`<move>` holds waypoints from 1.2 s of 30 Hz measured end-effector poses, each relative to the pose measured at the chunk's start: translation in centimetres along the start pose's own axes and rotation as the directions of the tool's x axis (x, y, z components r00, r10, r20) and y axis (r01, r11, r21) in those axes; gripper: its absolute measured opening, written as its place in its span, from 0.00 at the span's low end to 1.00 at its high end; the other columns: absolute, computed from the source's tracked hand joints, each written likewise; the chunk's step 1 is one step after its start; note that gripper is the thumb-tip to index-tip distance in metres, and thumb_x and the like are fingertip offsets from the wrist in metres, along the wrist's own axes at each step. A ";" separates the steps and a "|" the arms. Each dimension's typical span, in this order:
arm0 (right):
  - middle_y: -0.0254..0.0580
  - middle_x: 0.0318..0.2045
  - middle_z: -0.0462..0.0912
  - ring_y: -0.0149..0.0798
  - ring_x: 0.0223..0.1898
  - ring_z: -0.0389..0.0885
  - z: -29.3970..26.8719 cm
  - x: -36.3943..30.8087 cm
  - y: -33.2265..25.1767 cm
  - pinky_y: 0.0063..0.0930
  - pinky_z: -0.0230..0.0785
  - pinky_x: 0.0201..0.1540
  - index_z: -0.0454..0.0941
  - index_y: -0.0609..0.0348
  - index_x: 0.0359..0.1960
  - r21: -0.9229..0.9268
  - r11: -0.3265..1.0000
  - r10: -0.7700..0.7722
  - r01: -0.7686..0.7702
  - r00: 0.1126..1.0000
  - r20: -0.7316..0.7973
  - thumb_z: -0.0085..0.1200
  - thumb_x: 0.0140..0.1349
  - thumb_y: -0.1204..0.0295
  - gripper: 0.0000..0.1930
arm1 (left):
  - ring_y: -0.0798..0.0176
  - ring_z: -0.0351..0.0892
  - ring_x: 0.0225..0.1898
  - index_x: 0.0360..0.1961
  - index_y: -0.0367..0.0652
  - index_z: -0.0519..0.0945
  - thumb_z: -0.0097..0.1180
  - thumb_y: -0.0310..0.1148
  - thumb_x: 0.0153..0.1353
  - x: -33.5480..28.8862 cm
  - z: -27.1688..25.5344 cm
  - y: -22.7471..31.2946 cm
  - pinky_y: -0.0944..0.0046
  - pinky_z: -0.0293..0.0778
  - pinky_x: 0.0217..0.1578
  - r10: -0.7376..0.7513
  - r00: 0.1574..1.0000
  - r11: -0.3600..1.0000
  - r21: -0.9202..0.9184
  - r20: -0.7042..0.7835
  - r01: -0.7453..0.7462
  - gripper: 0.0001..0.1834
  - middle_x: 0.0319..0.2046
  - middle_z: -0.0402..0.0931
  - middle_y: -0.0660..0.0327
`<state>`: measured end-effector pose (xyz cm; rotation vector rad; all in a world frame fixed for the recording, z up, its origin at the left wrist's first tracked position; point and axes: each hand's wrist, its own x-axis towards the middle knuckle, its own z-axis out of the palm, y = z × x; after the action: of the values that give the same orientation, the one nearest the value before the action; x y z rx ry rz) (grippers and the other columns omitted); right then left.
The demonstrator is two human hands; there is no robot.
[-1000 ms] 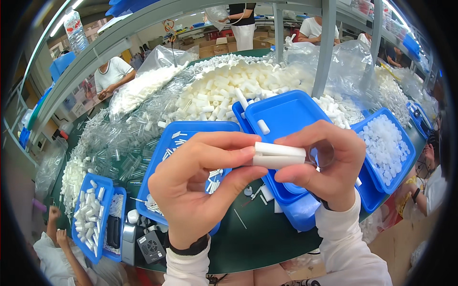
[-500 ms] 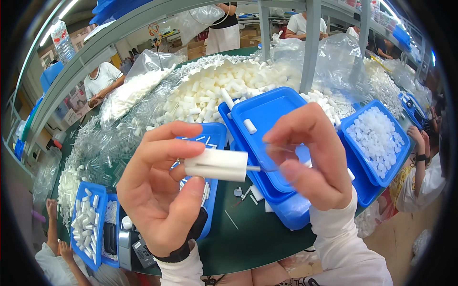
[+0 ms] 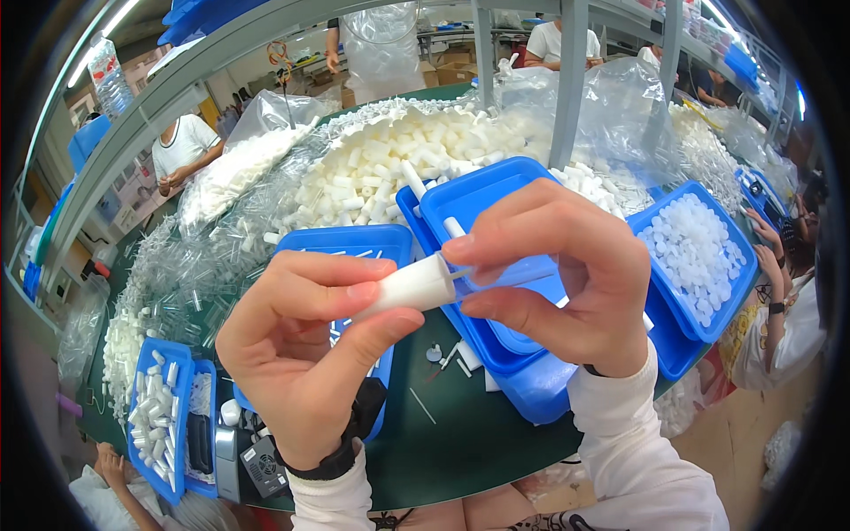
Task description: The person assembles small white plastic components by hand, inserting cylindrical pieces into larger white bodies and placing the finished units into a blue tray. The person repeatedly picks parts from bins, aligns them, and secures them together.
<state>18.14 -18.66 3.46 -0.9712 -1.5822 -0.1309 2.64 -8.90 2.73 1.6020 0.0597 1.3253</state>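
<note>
The right hand [image 3: 558,279] had come closer to the white roll [image 3: 414,288], whose right end had tipped up. Above the green table [image 3: 443,451], the left hand [image 3: 310,336] pinched the roll and the right pinched a clear tube [image 3: 518,271] just beside it. A thin rod [image 3: 459,275] already poked out, but the roll was not inside the tube yet.

No readable text, labels, numbers, signs

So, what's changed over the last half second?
The right hand, apart before, has moved left to the white cylinder, holding a clear tube. The cylinder's right end has tilted up, its slit turned from view. The left hand still grips it; the blue trays stayed put.
</note>
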 end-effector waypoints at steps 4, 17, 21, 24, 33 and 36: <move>0.41 0.27 0.79 0.32 0.26 0.76 0.0 0.1 0.2 0.20 0.66 0.27 0.80 0.61 0.32 -0.082 0.987 -0.134 0.135 0.991 0.013 0.66 0.40 0.76 0.14 | 0.61 0.77 0.34 0.22 0.34 0.74 0.63 0.11 0.36 0.3 -0.6 0.4 0.66 0.74 0.35 -0.073 0.996 0.996 -0.038 0.049 0.075 0.12 0.30 0.76 0.50; 0.40 0.27 0.79 0.32 0.26 0.77 1.0 -0.1 1.2 0.20 0.68 0.25 0.83 0.55 0.31 -0.242 0.933 -0.265 0.265 0.964 0.032 0.64 0.41 0.78 0.11 | 0.65 0.76 0.33 0.25 0.34 0.73 0.61 0.15 0.41 0.8 -1.6 0.5 0.70 0.73 0.34 -0.212 0.969 0.976 -0.017 0.126 0.215 0.11 0.30 0.75 0.53; 0.42 0.28 0.80 0.33 0.27 0.78 0.8 -0.1 0.8 0.21 0.69 0.27 0.82 0.59 0.31 -0.158 0.986 -0.048 0.053 0.998 0.039 0.64 0.39 0.80 0.13 | 0.67 0.76 0.33 0.29 0.34 0.77 0.62 0.16 0.40 0.7 -1.4 0.4 0.72 0.72 0.32 -0.113 0.986 0.978 0.190 0.124 0.088 0.12 0.30 0.75 0.56; 0.43 0.28 0.80 0.34 0.27 0.79 0.7 -0.1 0.6 0.21 0.71 0.28 0.81 0.62 0.32 -0.074 0.997 0.006 -0.003 0.999 0.042 0.65 0.38 0.80 0.15 | 0.67 0.75 0.33 0.32 0.34 0.80 0.61 0.15 0.39 0.5 -1.1 1.0 0.73 0.71 0.31 -0.052 0.983 0.933 0.360 0.176 -0.015 0.15 0.31 0.75 0.56; 0.40 0.28 0.81 0.35 0.28 0.80 1.0 -0.2 0.9 0.22 0.72 0.29 0.81 0.59 0.30 -0.239 0.938 -0.232 0.251 0.967 0.105 0.65 0.38 0.80 0.14 | 0.67 0.77 0.33 0.32 0.34 0.81 0.62 0.15 0.40 0.5 -1.8 1.2 0.73 0.73 0.32 -0.243 0.956 0.952 0.227 0.162 0.203 0.14 0.32 0.77 0.55; 0.38 0.28 0.81 0.34 0.28 0.80 1.0 -0.1 0.9 0.21 0.71 0.28 0.82 0.58 0.29 -0.237 0.970 -0.043 0.057 0.997 0.063 0.66 0.37 0.80 0.13 | 0.66 0.78 0.34 0.35 0.32 0.79 0.62 0.15 0.40 0.7 -1.9 1.0 0.72 0.74 0.33 -0.268 0.949 0.949 0.214 0.165 0.231 0.16 0.32 0.77 0.54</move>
<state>17.91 -17.56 2.72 -1.1289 -1.6706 -0.3376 0.95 -7.70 3.66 1.8128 0.2720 0.9875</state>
